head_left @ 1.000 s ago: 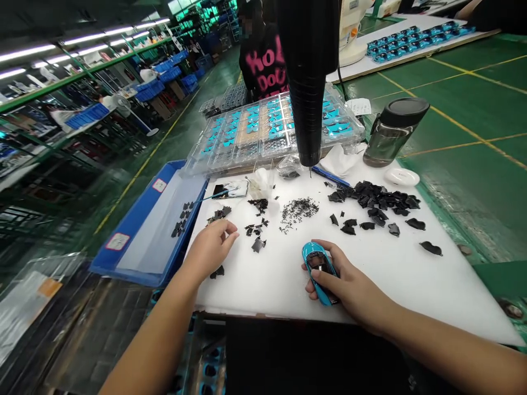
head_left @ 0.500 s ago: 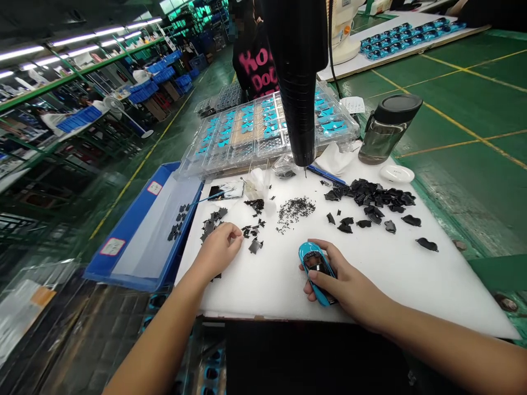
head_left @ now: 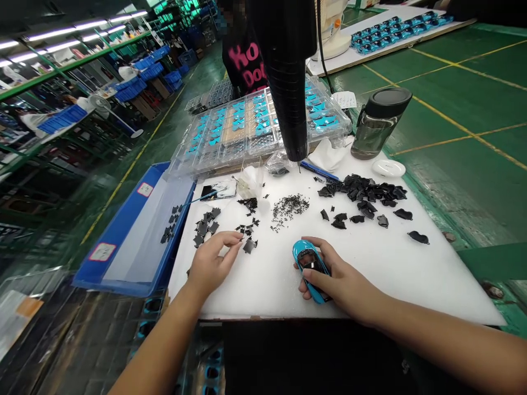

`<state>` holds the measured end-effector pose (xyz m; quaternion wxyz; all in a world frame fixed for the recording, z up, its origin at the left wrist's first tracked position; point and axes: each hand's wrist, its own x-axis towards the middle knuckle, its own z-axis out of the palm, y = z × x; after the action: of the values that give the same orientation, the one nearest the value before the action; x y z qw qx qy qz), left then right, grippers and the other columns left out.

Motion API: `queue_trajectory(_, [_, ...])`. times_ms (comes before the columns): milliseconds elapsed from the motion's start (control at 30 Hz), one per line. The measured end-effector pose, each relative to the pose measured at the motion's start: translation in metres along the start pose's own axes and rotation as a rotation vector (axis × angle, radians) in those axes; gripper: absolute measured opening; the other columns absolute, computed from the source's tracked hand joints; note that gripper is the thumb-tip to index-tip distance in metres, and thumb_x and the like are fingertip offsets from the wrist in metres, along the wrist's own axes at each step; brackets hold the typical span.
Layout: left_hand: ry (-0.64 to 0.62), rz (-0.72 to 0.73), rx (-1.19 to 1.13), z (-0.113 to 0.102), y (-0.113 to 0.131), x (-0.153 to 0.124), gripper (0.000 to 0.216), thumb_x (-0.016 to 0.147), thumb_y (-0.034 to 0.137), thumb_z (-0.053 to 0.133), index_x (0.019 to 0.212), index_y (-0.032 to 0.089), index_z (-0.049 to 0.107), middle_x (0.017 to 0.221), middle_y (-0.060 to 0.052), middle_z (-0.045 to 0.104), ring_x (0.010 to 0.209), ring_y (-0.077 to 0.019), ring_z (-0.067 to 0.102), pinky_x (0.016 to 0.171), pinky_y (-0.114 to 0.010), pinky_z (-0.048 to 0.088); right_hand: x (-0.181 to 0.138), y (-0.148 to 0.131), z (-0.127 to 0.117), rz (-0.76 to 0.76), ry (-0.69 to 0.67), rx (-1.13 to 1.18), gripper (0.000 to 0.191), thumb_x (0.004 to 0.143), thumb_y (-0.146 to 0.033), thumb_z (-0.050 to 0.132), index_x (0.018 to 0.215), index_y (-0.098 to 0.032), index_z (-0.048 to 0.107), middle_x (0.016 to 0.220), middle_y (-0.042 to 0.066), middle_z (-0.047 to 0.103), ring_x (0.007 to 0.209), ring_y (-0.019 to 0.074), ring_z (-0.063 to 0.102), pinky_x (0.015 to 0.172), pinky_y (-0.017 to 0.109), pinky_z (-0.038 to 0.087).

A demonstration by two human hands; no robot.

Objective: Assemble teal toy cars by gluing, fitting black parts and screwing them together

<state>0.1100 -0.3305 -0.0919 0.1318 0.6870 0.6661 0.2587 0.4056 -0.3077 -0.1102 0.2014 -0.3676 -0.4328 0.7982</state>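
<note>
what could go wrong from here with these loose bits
The blue car body could slip, as only the right hand holds it. The left hand, close to the flat black parts, might knock them. The tiny black pieces lie loose on the white board and might scatter if bumped.

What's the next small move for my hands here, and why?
Probably pinch the nearest flat black piece with your left hand: that hand is close beside it, while your right hand holds the blue car body.
</note>
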Motion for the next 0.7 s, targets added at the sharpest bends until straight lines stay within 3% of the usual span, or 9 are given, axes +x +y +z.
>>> queue_trajectory(67, [0.058,0.153,-0.029,0.003,0.004,-0.008,0.004,0.090,0.024,0.057,0.093,0.023,0.060,0.103,-0.007,0.076,0.103,-0.0207,0.071,0.094,-0.038,0.057,0.000,0.000,0.000,-0.009,-0.004,-0.008,0.068,0.094,-0.046,0.062,0.147,-0.027,0.022,0.085,0.002,0.069,0.080,0.0212,0.068,0.082,0.044,0.050])
queue_trajectory(167, [0.141,0.445,-0.046,0.012,0.013,-0.015,0.023,0.085,0.008,0.062,0.102,0.024,0.059,0.110,-0.008,0.075,0.104,-0.0210,0.072,0.088,-0.035,0.061,-0.001,-0.003,0.002,-0.009,0.002,-0.025,0.065,0.095,-0.043,0.061,0.145,-0.027,0.023,0.084,0.001,0.069,0.079,0.0202,0.067,0.081,0.043,0.050])
queue_trajectory(233, [0.149,0.542,-0.057,0.018,0.021,-0.014,0.031,0.082,0.002,0.062,0.103,0.023,0.056,0.117,-0.011,0.073,0.106,-0.0211,0.072,0.085,-0.034,0.062,-0.002,-0.006,0.003,-0.006,0.005,-0.028,0.064,0.095,-0.041,0.061,0.144,-0.027,0.023,0.084,0.001,0.068,0.079,0.0199,0.067,0.081,0.042,0.051])
queue_trajectory(433, [0.079,0.594,-0.239,0.033,0.049,0.000,0.035,0.081,-0.004,0.062,0.105,0.020,0.053,0.103,-0.010,0.075,0.095,-0.0172,0.074,0.080,-0.030,0.063,-0.002,-0.007,0.004,0.007,0.000,0.016,0.063,0.094,-0.035,0.062,0.143,-0.025,0.024,0.083,0.001,0.068,0.078,0.0191,0.068,0.083,0.044,0.053])
queue_trajectory(600, [0.135,0.610,-0.283,0.042,0.059,0.007,0.033,0.079,-0.005,0.066,0.104,0.017,0.062,0.111,-0.011,0.069,0.103,-0.0190,0.070,0.084,-0.031,0.062,0.000,-0.005,0.003,-0.018,-0.020,0.065,0.061,0.094,-0.034,0.063,0.141,-0.025,0.026,0.083,0.000,0.066,0.078,0.0187,0.068,0.082,0.044,0.054])
queue_trajectory(700, [0.111,0.582,-0.405,0.051,0.055,0.005,0.039,0.080,-0.007,0.064,0.109,0.019,0.060,0.113,-0.011,0.069,0.105,-0.0209,0.070,0.084,-0.035,0.063,0.000,-0.007,0.004,-0.022,-0.011,0.094,0.059,0.093,-0.031,0.064,0.139,-0.025,0.028,0.084,-0.001,0.064,0.077,0.0181,0.067,0.080,0.044,0.055])
